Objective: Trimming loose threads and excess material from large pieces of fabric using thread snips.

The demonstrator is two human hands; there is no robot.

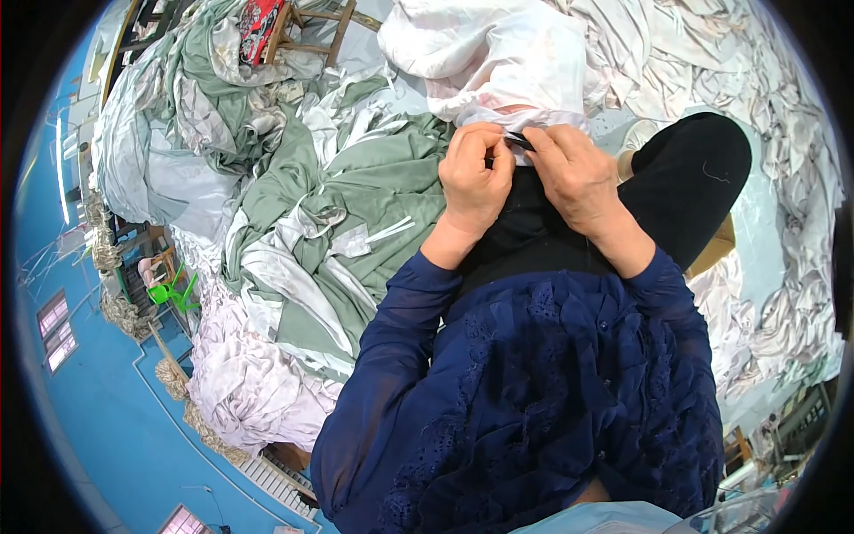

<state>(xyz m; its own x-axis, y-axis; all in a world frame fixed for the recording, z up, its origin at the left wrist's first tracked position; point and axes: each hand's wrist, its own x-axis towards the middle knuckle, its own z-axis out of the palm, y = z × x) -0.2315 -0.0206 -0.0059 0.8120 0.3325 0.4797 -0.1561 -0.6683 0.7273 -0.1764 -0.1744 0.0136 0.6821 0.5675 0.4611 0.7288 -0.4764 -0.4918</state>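
A pale pinkish-white cloth lies across my lap, its near edge gathered up between my two hands. My left hand is closed, pinching that edge between thumb and curled fingers. Close beside it, my right hand closes on a slim black tool, whose tip points toward the left fingertips. Most of the tool is hidden by the right fingers, so I cannot tell its exact kind. Both hands are over my black trousers, just beyond the hem of my navy blouse.
Green and white cloth is heaped to my left, with a pale bundle nearer. More cream cloth spreads along the far right. A wooden stool stands at the far left, and a green chair stands beyond the heaps.
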